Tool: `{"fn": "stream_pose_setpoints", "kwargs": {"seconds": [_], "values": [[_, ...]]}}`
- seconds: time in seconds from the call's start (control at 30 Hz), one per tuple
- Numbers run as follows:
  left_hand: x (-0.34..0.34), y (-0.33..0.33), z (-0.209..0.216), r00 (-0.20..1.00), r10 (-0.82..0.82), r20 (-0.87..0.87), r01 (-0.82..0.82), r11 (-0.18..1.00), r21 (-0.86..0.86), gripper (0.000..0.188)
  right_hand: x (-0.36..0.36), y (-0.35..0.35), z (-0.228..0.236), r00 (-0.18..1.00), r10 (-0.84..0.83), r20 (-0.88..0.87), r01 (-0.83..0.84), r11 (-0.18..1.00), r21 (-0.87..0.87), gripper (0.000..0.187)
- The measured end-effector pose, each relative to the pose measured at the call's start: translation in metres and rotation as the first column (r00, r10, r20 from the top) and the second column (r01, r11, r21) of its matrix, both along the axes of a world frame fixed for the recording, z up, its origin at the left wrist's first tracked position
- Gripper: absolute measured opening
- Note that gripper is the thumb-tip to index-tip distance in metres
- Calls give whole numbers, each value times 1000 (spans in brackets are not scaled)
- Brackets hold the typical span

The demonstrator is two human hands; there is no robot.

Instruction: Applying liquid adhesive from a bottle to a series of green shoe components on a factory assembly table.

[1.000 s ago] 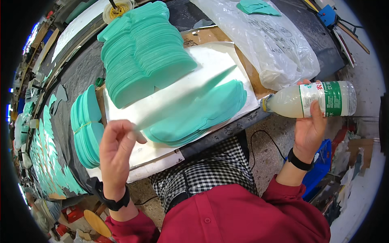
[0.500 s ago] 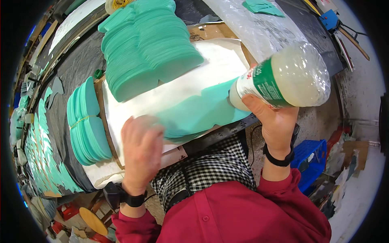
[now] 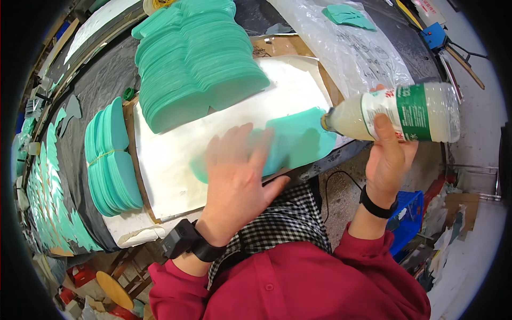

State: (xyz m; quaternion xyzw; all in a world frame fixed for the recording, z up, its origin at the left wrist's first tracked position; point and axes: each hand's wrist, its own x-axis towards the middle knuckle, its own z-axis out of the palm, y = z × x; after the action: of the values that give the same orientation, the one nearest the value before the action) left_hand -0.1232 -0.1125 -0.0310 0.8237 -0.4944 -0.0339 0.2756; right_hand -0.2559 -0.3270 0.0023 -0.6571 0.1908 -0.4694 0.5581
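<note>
At five o'clock from the big stack [image 3: 197,69], I see the left hand [image 3: 237,173] spread over the sheet [image 3: 298,138]; toward its three o'clock, the right hand [image 3: 392,152] grips the bottle [image 3: 392,105]. A flat, light palm should serve best.

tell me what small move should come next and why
Perhaps tip the bottle slightly neck-down toward the green sheet: the right hand holds it sideways, neck pointing at the sheet's right end, and the left hand is spread over the sheet's left part.
</note>
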Motion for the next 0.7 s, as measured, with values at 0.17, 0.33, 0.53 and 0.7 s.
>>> {"fn": "stream_pose_setpoints", "kwargs": {"seconds": [0.17,0.33,0.53,0.7], "values": [[-7,-37,-3,996,-78,41,77,997,23,97,-20,-9,-4,994,-106,-5,106,990,91,58],[-3,-53,-14,997,-66,-33,67,997,40,93,-34,-14,0,984,-151,96,135,979,156,54],[-3,-59,-23,999,0,-45,1,1000,18,88,-37,-16,3,982,-153,106,141,983,118,56],[-7,-47,-7,998,33,52,-32,999,-14,80,1,0,7,997,-4,71,0,999,50,52]]}}
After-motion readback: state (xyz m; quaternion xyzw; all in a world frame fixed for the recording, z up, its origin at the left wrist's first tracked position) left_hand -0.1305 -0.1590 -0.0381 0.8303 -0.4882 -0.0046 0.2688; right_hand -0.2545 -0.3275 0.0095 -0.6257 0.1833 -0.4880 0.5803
